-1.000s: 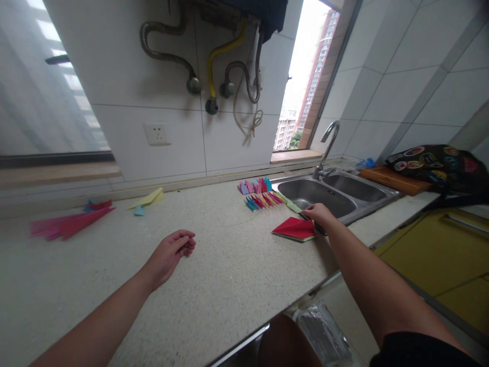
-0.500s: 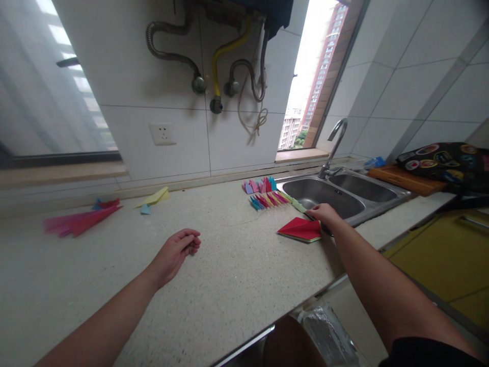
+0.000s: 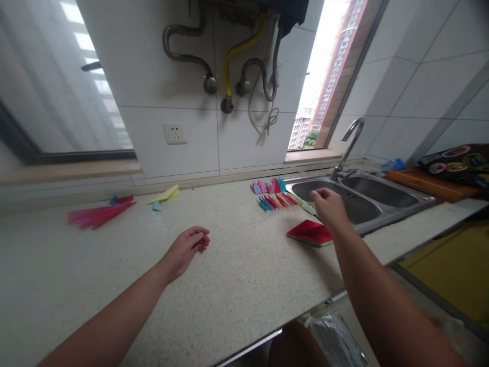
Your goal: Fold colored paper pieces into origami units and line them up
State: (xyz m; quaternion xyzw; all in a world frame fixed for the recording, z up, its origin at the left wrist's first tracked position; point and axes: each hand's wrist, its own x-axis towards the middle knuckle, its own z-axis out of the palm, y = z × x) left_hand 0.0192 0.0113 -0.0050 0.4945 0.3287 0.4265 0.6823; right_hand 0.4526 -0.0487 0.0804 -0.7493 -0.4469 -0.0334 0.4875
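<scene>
My left hand (image 3: 190,248) rests on the pale speckled counter (image 3: 237,295) with its fingers curled in and nothing visible in them. My right hand (image 3: 329,205) is closed, raised over the right end of a folded red paper (image 3: 308,232) with a pale edge beneath it. What the right fingers hold, if anything, is hidden. Just beyond, a row of small folded paper pieces in several colours (image 3: 278,201) lies on the counter. Behind it is another row of pink, lilac and blue folded papers (image 3: 268,186). Partly behind the right hand, a pale green folded strip (image 3: 303,204) lies along the sink edge.
A steel double sink (image 3: 397,219) with a tap (image 3: 353,130) is at the right, beside a wooden board (image 3: 428,184). Pink and red folded papers (image 3: 101,211) and a yellow one (image 3: 165,194) lie at the left. Pipes (image 3: 229,61) hang on the wall.
My right hand has risen from beside the red paper. The left hand stays curled on the counter. The whole view has shifted, so things appear farther right.
</scene>
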